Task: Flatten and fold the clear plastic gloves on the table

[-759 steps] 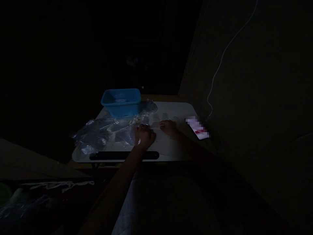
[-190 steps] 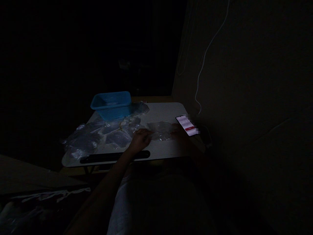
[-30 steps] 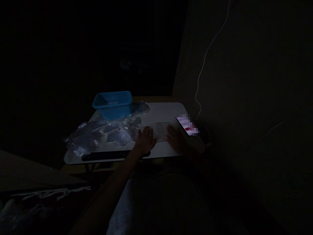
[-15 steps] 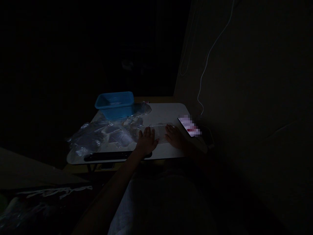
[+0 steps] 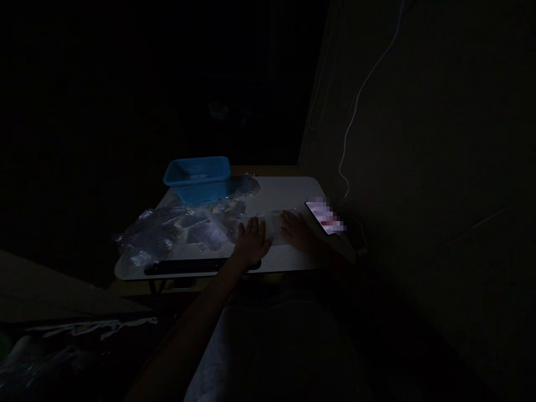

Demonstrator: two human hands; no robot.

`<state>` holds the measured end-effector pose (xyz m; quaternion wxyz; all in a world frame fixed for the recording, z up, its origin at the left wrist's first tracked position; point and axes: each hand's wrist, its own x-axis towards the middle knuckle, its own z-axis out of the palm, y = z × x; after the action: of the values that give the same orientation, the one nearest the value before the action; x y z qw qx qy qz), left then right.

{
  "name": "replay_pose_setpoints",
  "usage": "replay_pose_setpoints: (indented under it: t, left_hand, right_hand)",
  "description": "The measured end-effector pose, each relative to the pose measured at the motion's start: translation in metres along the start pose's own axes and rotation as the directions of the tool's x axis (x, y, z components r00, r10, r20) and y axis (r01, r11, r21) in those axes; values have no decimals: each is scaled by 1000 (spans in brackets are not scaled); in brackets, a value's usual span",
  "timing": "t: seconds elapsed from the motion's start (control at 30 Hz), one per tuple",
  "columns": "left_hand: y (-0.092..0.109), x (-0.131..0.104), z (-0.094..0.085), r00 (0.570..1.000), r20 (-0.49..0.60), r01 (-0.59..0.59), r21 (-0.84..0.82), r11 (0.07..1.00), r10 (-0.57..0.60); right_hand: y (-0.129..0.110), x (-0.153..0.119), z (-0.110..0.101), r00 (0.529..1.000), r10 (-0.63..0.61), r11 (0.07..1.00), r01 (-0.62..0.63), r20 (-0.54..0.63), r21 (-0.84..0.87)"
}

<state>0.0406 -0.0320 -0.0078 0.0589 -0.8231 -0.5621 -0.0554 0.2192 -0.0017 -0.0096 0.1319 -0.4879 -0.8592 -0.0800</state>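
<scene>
A clear plastic bag (image 5: 274,228) lies flat on the white table (image 5: 288,192), faint in the dim light. My left hand (image 5: 252,241) rests palm down at its left side, fingers spread. On the right part of the same bag lies my right hand (image 5: 296,230), flat with its fingers stretched out. Beyond my left hand, a heap of crumpled clear plastic bags (image 5: 151,237) covers the table's left side. Whether anything is inside the bag under my hands, I cannot tell.
A blue plastic basket (image 5: 201,190) stands at the table's back left. At the right edge lies a lit phone (image 5: 324,216). A black ledge strip (image 5: 184,267) runs along the front edge. A white cable (image 5: 355,100) hangs down the wall on the right.
My right hand has slid slightly to the left over the bag. My left hand stays almost in the same place.
</scene>
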Motion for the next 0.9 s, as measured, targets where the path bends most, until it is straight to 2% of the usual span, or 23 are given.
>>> replay_pose_setpoints:
  t: [0.13,0.3,0.47,0.57,0.67,0.77,0.9]
  left_hand:
    - [1,0,-4,1000,18,8,5,1000,-8]
    - [2,-2,-7,999,33,-2,4,1000,2]
    - [2,-1,-7,1000,22,4,1,1000,-4]
    - [3,-2,-7,1000,26,-1,-4,1000,1]
    - [3,-2,-10,999,49,5,2,1000,-5]
    - [4,-2,-12,997,75,10,3,1000,-10]
    - [4,-1,-11,998,61,6,-7,1000,-5]
  right_hand:
    - [-7,9,3,997,-76,997,76,23,18]
    - [4,10,7,999,-44,999,44,30,-5]
    - [13,12,-1,999,22,1000,-22,36,8]
    - [5,19,-4,999,-3,994,-2,46,110]
    - [-9,29,1,996,-84,978,75,35,194]
    - [-17,40,12,989,-147,968,137,30,208]
    - [-17,51,22,986,-158,967,144,49,208]
